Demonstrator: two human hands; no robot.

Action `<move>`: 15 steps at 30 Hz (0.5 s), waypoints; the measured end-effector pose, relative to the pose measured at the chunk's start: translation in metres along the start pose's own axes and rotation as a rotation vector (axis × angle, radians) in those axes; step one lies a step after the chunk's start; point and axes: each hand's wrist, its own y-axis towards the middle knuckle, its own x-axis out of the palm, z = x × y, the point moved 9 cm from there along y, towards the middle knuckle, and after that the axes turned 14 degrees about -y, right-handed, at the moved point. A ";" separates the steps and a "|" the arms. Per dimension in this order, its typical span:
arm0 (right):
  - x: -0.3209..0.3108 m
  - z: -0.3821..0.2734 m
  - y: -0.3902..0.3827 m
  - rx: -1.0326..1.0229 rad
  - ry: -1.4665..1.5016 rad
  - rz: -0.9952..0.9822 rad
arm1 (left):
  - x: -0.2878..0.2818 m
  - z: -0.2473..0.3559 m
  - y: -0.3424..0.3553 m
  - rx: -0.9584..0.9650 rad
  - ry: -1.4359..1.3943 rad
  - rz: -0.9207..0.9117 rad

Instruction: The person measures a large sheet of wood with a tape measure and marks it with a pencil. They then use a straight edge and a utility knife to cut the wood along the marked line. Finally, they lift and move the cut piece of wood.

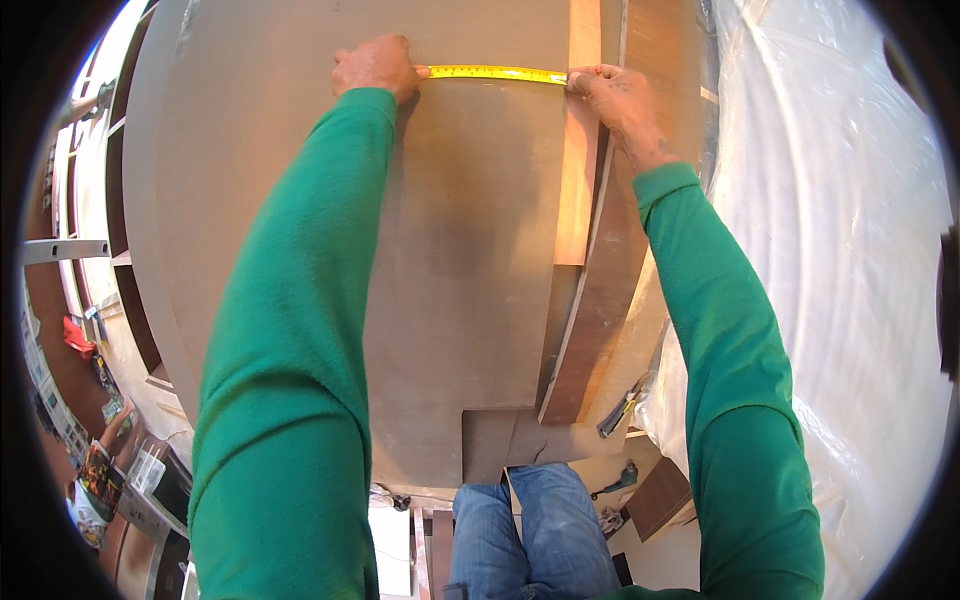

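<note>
A yellow tape measure (497, 73) is stretched straight across a large grey-brown panel (460, 250), at the far part of it. My left hand (376, 66) is closed at the blade's left end, its knuckles up; whether the case is inside it is hidden. At the other end, my right hand (618, 98) pinches the blade between thumb and fingers. That hand is over a light wooden strip (577, 190) along the panel's right edge. The blade lies nearly level from one hand to the other.
A darker brown board (598, 300) lies slanted right of the strip. A utility knife (621, 408) rests near its lower end. Clear plastic sheeting (830, 250) covers the right side. Below are a power tool (616, 480) and my jeans. Another person's arm (115, 428) shows at lower left.
</note>
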 end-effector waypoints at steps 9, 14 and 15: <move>0.022 0.020 -0.014 0.059 -0.232 0.070 | 0.000 -0.014 0.001 -0.008 -0.044 -0.001; 0.028 0.034 -0.020 0.160 -0.157 0.117 | 0.002 -0.013 -0.001 -0.020 -0.116 -0.031; 0.029 0.037 -0.021 0.178 -0.139 0.109 | 0.003 -0.016 0.002 -0.013 -0.129 -0.038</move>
